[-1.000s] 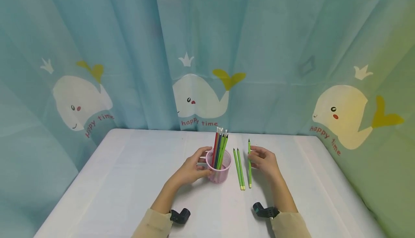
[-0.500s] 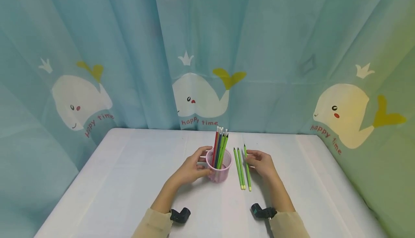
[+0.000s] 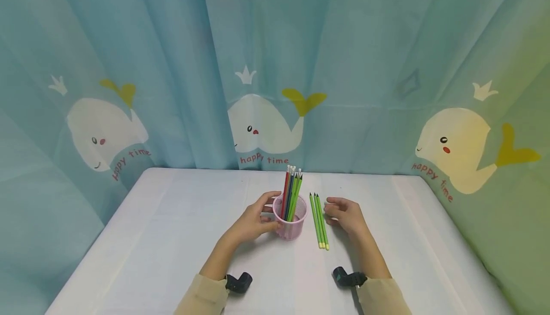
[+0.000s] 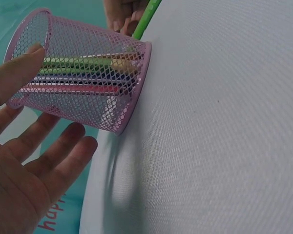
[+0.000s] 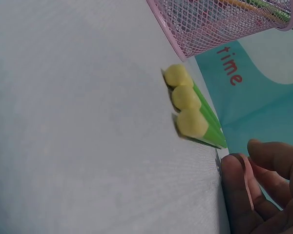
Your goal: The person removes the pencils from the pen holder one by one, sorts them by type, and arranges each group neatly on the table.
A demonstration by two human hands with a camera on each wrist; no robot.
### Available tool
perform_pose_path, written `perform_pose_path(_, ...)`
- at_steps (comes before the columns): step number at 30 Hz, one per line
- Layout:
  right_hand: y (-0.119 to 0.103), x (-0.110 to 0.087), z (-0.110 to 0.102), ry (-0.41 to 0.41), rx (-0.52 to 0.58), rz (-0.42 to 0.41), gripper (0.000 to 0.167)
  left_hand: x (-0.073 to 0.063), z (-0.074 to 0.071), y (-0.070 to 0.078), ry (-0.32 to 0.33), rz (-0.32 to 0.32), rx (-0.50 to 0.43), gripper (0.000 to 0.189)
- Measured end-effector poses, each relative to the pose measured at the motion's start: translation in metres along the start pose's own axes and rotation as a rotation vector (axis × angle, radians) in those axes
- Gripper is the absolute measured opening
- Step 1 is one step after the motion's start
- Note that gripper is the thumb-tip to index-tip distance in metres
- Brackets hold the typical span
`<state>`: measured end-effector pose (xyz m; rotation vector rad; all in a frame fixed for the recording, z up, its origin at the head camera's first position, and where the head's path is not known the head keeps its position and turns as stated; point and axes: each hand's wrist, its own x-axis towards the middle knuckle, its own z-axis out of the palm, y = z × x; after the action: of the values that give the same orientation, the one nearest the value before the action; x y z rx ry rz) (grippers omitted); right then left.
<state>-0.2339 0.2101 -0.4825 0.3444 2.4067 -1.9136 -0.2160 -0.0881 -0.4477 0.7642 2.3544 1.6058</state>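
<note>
A pink mesh pencil cup (image 3: 290, 230) stands upright on the table with red, dark blue and green pencils (image 3: 292, 193) leaning in it. My left hand (image 3: 252, 222) holds it from the left. In the left wrist view the thumb (image 4: 20, 73) lies on the mesh near the rim, while the lower fingers spread off the wall. Right of the cup, three green pencils (image 3: 319, 222) lie side by side, black points away from me and pale yellow ends (image 5: 191, 122) toward me. My right hand (image 3: 347, 215) rests just right of them, fingers loosely bent, nothing held.
The white table (image 3: 180, 238) reaches back to a blue-green curtain (image 3: 365, 43) printed with whales. Black wrist cameras sit on both wrists, the left one (image 3: 239, 282) and the right one (image 3: 347, 278) low over the table.
The third green pencil, pinched by my right hand earlier, has moved left to lie against the other two, and the fingers have let go of it. The left hand and cup stay put.
</note>
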Motion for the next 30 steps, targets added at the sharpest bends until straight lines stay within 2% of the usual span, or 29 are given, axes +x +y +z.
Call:
perform_pose_path(8,-0.005,0.001,-0.001,-0.012,-0.014,-0.019,0.041,0.001,0.001,-0.004,0.002,0.007,-0.013,0.078)
perform_pose_path(12,-0.018,-0.008,0.003,-0.026,-0.017,-0.097,0.039,-0.002,0.003,-0.003,0.010,-0.006,-0.016,0.078)
perform_pose_path(17,-0.042,-0.029,0.019,-0.064,0.021,-0.182,0.037,-0.009,0.002,0.000,0.001,-0.040,-0.012,0.078)
perform_pose_path(21,-0.056,-0.038,0.034,-0.089,0.036,-0.261,0.037,-0.008,-0.001,0.003,0.009,-0.022,0.002,0.078)
perform_pose_path(24,-0.058,-0.039,0.042,-0.067,0.001,-0.299,0.035,-0.004,-0.003,0.004,0.005,-0.005,0.016,0.076)
perform_pose_path(30,-0.053,-0.037,0.053,-0.024,-0.107,-0.306,0.035,0.002,-0.002,0.003,-0.010,0.004,0.030,0.077)
